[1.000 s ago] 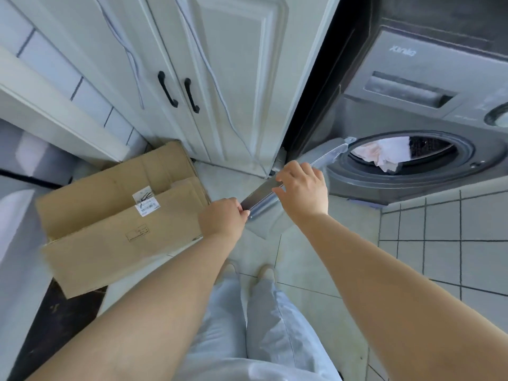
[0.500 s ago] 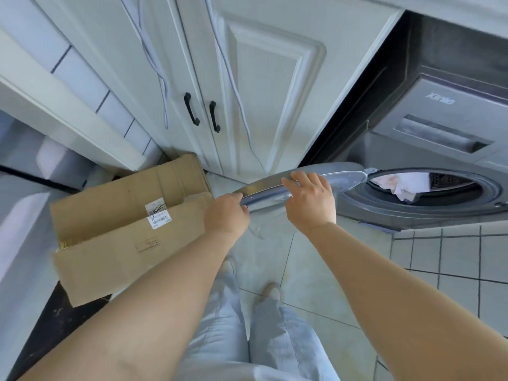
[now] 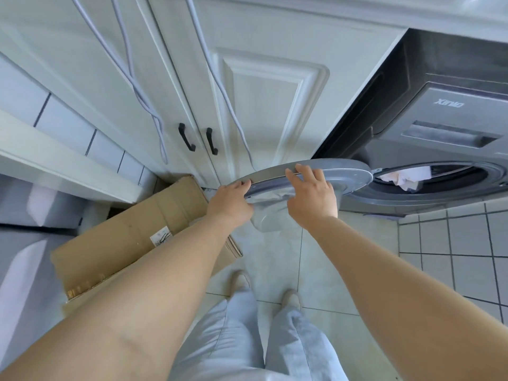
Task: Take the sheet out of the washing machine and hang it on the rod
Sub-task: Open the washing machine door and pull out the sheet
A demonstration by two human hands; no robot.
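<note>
- The washing machine point(image 3: 450, 127) is dark grey and stands at the right, built in beside the white cabinet point(image 3: 261, 86).
- Its round door point(image 3: 343, 174) is swung wide open to the left. It is seen almost edge-on, with its long axis running left to right, from the hinge at the drum opening toward the cabinet.
- The sheet point(image 3: 404, 178) lies inside the drum, at the left part of the opening. It is a crumpled pale bundle, white with a little pink, and one fold hangs over the front rim. It has no clear long axis.
- The left hand point(image 3: 231, 200) holds the far left edge of the door, with the fingers curled over the rim.
- The right hand point(image 3: 312, 193) holds the door more to the right. Its fingers bend over the upper edge, and the thumb is not visible.
- On the panel of the machine there is pale lettering, seen upside down; I cannot read it with certainty.
- A flattened cardboard box point(image 3: 143, 229) lies on the floor at the left and carries a white label point(image 3: 162, 238) too small to read.
- Grey cables point(image 3: 137, 86) hang in front of the cabinet doors, near two black handles point(image 3: 199, 140).
</note>
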